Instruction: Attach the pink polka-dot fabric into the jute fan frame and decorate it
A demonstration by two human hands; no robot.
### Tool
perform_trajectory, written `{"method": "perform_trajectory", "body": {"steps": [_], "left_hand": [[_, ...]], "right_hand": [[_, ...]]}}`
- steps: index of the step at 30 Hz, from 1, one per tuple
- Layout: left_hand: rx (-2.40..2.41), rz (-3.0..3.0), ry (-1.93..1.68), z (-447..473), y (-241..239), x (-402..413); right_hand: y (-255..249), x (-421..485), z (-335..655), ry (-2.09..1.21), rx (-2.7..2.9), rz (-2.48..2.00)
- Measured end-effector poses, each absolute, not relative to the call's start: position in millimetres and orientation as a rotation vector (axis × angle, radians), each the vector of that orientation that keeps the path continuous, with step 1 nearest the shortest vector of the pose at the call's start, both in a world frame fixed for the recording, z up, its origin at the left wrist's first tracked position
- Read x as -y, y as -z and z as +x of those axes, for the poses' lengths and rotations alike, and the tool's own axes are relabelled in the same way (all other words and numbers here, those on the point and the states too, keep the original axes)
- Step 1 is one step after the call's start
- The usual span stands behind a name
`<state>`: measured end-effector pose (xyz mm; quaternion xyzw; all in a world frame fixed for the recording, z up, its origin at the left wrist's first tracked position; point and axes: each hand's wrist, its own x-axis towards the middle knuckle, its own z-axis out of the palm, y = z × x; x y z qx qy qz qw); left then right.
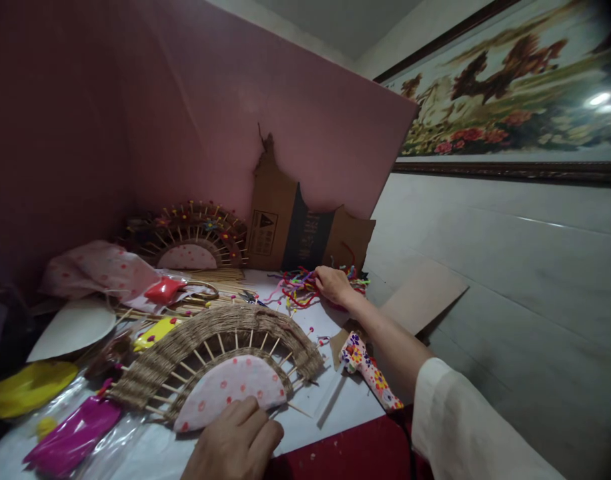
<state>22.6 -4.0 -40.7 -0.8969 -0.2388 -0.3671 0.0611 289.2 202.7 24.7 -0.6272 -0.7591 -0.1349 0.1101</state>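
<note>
My right hand (333, 287) reaches into a pile of colourful fuzzy pipe cleaners (298, 293) at the back of the white table surface, its fingers closed on some of them. In front of me lies a fan-shaped piece (235, 320) of woven brown twine on thin sticks, with a white, red-dotted fabric half-circle (230, 393) at its base. My left hand (240, 437) is at the lower edge of that fabric, fingers curled and tips hidden. Whether anything is in them does not show. A flower-patterned glue gun (370, 370) lies to the right.
Behind stands a second, decorated fan (188, 243) beside a cut cardboard shape (305, 223). Left are dotted cloth (100, 273), a red packet (164, 290), a yellow packet (158, 333), a magenta packet (75, 433) and a white plate (73, 330). Pliers (250, 297) lie near bamboo sticks.
</note>
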Motion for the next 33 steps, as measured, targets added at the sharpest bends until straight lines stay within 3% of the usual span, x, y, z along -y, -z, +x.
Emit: {"method": "perform_trajectory", "body": {"steps": [19,27,33], "left_hand": [[0.679,-2.620,1.198,28,35,4],[0.681,-2.608,1.149,28,36,3],[0.691,-2.640,1.110,27,41,3]], "right_hand": [[-32,-227,294,0.116,1.873,-1.898],[-31,-221,271,0.188,2.071,-1.895],[-49,-193,219,0.351,2.386,-1.490]]}}
